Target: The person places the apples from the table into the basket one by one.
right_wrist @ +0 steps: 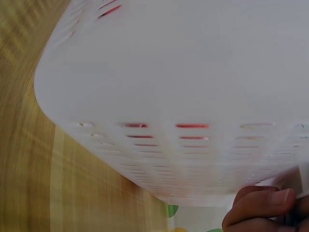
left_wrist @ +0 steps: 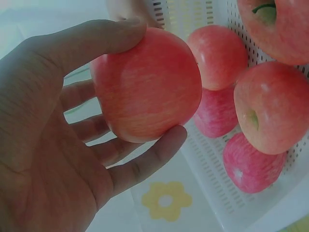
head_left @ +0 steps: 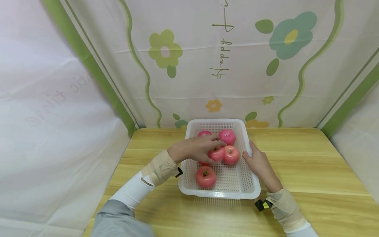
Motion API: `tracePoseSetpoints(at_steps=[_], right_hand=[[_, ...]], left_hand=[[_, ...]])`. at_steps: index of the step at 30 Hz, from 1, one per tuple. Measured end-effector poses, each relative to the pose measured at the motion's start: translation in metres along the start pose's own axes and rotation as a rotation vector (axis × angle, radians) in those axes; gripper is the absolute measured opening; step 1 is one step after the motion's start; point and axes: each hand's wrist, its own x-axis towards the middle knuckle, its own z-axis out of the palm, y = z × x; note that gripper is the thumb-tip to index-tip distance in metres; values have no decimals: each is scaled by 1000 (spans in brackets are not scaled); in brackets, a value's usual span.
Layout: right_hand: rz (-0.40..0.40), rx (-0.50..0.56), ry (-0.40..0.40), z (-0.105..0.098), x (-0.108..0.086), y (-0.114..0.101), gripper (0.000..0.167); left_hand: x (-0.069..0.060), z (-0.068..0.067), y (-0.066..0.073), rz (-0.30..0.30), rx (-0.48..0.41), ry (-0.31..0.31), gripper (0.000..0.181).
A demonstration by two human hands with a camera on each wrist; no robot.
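My left hand [head_left: 199,148] is over the white plastic basket [head_left: 219,195] and grips a red apple [left_wrist: 147,87] between thumb and fingers. In the left wrist view this apple sits apart from my palm. Several other apples lie in the basket, including a large one [head_left: 205,177] at the near left, a paler one [head_left: 231,155] in the middle and a pinker one [head_left: 227,137] at the back. Part of the far-left apple [head_left: 204,133] is hidden by my left hand. On the right side, my right hand [head_left: 260,163] holds the basket's rim, fingers [right_wrist: 260,205] curled under its outer edge.
The basket stands on a light wooden table [head_left: 308,171], near its back edge. A printed cloth [head_left: 189,65] with flowers and lettering hangs behind, and pale cloth sides [head_left: 53,131] rise at left and right.
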Motion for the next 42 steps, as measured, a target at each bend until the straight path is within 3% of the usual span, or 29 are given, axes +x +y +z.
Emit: tracePoseSetpoints(at_steps=[8,31,42], right_hand=[[-4,-7,0,0,1,0,75],[-21,-15,4,0,2,1,73],[-23,-6,-1,0,2,2,74]], left_hand=[[5,8,3,53,-4,6,66],[17,16,15,74,80,-103,71],[24,20,21,128,148,-109,71]])
